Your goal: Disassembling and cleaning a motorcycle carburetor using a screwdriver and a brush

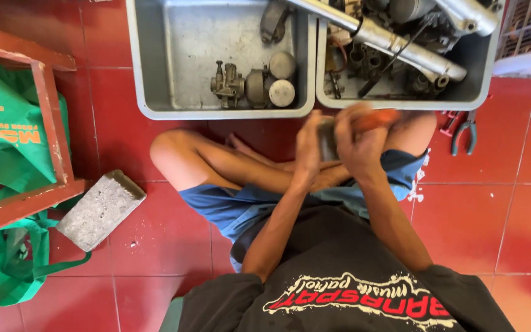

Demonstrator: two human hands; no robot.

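Red floor tiles (474, 233), grey trays (149, 74), green bag (1, 141)

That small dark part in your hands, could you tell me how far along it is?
Already out: a carburettor and round caps lie in the grey tray. In hand: left hand holds the dark part, right hand an orange-handled tool. Left: pipes untouched in the second tray.

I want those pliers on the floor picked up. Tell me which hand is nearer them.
Right. The right hand, gripping an orange-handled tool, sits closer to the pliers, which lie on the tiles beyond the right knee. The left hand is further, on the far side of the right hand.
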